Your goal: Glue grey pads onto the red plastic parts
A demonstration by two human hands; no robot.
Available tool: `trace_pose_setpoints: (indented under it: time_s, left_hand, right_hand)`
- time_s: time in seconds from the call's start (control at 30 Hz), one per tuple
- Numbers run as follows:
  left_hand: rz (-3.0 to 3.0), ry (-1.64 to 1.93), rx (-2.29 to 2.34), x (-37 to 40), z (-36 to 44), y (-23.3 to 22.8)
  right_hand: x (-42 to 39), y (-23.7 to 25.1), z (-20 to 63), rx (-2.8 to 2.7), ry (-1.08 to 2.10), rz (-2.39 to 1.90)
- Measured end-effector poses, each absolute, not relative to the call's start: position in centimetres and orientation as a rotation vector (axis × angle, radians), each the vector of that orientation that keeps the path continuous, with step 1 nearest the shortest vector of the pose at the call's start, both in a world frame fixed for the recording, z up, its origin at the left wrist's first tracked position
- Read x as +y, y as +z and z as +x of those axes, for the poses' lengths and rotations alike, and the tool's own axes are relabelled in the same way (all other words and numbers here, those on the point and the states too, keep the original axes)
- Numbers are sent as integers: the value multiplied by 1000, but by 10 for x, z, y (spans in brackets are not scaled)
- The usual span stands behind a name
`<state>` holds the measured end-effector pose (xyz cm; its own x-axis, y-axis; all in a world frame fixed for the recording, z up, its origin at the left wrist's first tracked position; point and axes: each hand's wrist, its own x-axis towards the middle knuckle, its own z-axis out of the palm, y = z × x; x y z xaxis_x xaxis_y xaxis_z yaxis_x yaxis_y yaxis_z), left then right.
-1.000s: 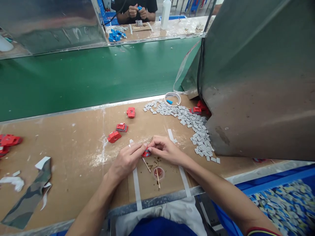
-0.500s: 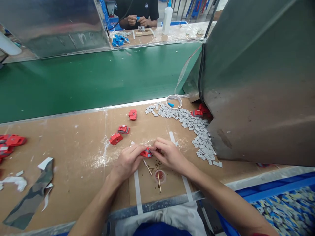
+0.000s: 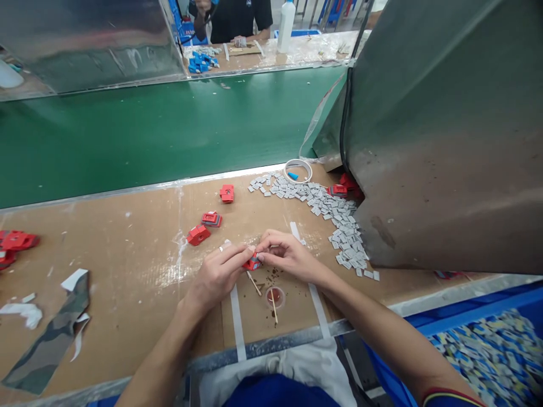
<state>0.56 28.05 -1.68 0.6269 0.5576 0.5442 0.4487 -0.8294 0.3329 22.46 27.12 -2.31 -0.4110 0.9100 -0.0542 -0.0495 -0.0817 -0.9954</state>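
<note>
Both hands, left hand (image 3: 218, 274) and right hand (image 3: 284, 257), pinch one red part (image 3: 252, 263) between fingertips above the worktop (image 3: 127, 260) near its front edge; it probably pays to grip it by the sides, low over the glue cap (image 3: 274, 296).

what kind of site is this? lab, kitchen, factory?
Most likely a small-parts assembly line in a factory. A green conveyor belt runs past the cardboard-covered bench. Both hands, left hand and right hand, pinch one red plastic part, with a heap of grey chips beside them.
</note>
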Motion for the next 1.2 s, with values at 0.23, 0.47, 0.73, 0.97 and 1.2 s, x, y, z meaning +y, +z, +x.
trace_pose_setpoints:
  time_s: [0.23,0.47,0.73,0.97,1.2]
  left_hand:
    - [2765,865,833,274,3,-8]
    - [2791,989,857,273,6,-4]
    - [2233,1121,912,278,14,-11]
    - [1818,1066,1042,274,20,-9]
    - [1704,1057,1074,276,22,-10]
  right_hand:
    - [267,-30,221,-1349,1827,-989]
    - [272,-24,222,-1489,1520,-933]
    - [271,-26,217,-1188,1788,-769]
    - [269,-25,217,-1440,1309,-986]
    - [267,-24,218,-1659,1110,-1076]
